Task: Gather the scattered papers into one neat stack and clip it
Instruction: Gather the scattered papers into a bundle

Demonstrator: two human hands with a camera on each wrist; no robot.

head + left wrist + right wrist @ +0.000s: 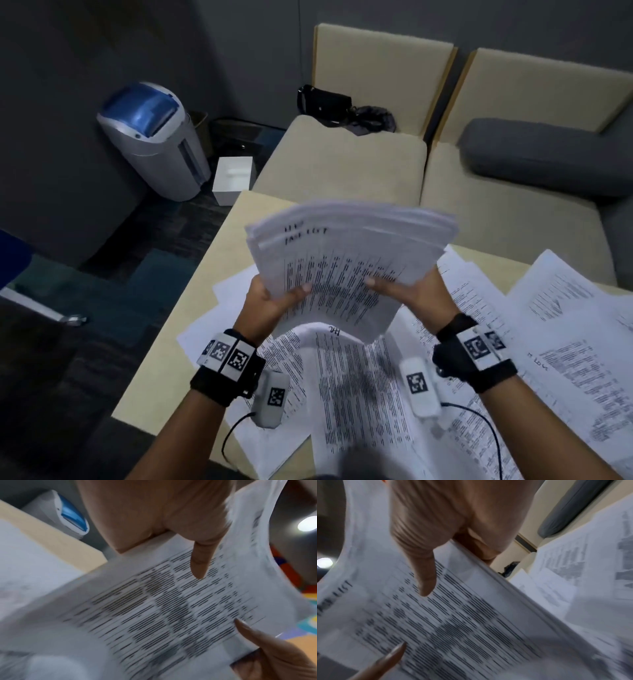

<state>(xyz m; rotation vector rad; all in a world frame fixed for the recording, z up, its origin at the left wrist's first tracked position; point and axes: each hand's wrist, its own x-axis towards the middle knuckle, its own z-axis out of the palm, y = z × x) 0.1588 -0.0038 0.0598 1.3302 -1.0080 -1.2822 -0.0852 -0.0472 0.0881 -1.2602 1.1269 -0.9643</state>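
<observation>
A thick stack of printed papers [346, 260] is held up above the table, its top edge bending away from me. My left hand [274, 298] grips its left side, thumb on the top sheet and fingers hidden behind. My right hand [407, 291] grips the right side the same way. In the left wrist view the stack [163, 615] fills the picture with my left thumb [199, 563] across the print. The right wrist view shows the stack [462, 622] and its layered edge. Several loose sheets [359, 387] lie scattered on the tan table [164, 387]. No clip is in view.
More loose printed sheets [561, 325] cover the table's right side. Beige sofa cushions [342, 161] with a grey bolster [544, 154] and a black pouch [325, 101] stand behind the table. A grey and blue bin [154, 137] and a white box [233, 180] sit on the floor at left.
</observation>
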